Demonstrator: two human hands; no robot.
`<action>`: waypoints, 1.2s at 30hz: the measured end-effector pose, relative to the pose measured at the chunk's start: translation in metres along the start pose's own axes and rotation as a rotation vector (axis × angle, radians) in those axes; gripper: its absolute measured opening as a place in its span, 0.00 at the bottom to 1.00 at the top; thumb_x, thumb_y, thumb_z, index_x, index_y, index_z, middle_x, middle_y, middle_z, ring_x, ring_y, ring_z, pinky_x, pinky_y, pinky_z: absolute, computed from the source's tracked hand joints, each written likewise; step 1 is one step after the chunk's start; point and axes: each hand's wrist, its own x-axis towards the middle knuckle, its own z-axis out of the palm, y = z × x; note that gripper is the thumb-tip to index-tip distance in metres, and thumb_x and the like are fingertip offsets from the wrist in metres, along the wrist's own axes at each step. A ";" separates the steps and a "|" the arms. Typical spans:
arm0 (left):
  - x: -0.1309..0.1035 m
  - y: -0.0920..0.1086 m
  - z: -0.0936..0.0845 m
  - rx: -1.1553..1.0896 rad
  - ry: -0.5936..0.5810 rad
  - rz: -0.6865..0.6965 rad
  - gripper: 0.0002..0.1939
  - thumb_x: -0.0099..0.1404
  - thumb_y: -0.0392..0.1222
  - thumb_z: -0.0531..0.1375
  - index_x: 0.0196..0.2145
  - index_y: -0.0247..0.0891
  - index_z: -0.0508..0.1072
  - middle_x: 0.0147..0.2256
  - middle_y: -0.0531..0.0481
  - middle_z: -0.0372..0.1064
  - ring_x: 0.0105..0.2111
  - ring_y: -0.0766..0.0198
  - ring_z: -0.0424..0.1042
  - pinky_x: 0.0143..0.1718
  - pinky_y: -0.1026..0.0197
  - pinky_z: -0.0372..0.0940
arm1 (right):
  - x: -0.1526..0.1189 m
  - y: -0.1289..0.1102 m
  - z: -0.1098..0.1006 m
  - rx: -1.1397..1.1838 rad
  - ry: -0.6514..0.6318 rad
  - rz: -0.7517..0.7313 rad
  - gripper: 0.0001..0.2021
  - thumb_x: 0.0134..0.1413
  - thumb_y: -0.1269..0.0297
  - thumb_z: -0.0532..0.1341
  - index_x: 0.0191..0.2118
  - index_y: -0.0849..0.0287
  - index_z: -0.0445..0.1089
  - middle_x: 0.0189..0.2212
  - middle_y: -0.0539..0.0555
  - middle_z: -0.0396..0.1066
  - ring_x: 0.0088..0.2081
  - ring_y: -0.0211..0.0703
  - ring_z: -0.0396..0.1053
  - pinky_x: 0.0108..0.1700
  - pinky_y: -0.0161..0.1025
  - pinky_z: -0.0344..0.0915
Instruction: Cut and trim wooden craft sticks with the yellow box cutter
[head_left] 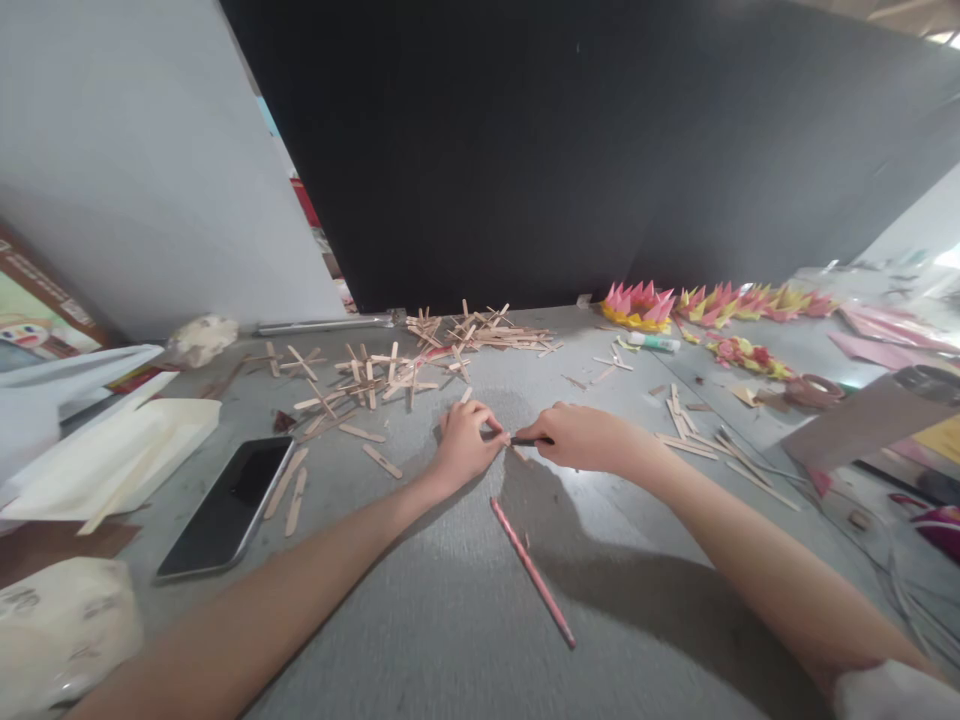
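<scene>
Fine handwork at the far end of a pink rod, as seen from across the room. A small pale piece, too small to identify, lies just beyond the rod's far tip, pinched between thumb and forefinger of the person's left hand. The right hand, its fingers curled closed, grips a dark slender tool whose tip meets or nearly meets the piece; contact cannot be confirmed. The step in hand is judged to be close work with the tool on the held piece. The next move calls for a steady left pinch and small, controlled pressure from the right, the tip directed clear of the left fingertips. The rod rests on the worktop. Beyond it lie crossed wooden sticks; left of it, a phone; beyond and to its right, folded-paper flowers.
</scene>
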 end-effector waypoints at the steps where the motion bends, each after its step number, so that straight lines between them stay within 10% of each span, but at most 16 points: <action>1: 0.000 0.000 0.000 0.004 0.000 -0.004 0.06 0.62 0.39 0.71 0.31 0.40 0.78 0.44 0.48 0.76 0.53 0.46 0.71 0.55 0.46 0.59 | 0.000 -0.001 0.001 -0.016 0.004 0.013 0.24 0.66 0.70 0.52 0.56 0.48 0.82 0.38 0.59 0.82 0.38 0.46 0.76 0.34 0.38 0.56; 36: -0.002 0.001 0.002 -0.026 -0.007 -0.013 0.06 0.63 0.40 0.71 0.31 0.39 0.77 0.45 0.47 0.75 0.54 0.47 0.70 0.57 0.44 0.58 | -0.001 0.006 0.001 -0.084 0.018 -0.050 0.19 0.72 0.65 0.55 0.57 0.43 0.80 0.41 0.56 0.82 0.41 0.47 0.77 0.38 0.38 0.59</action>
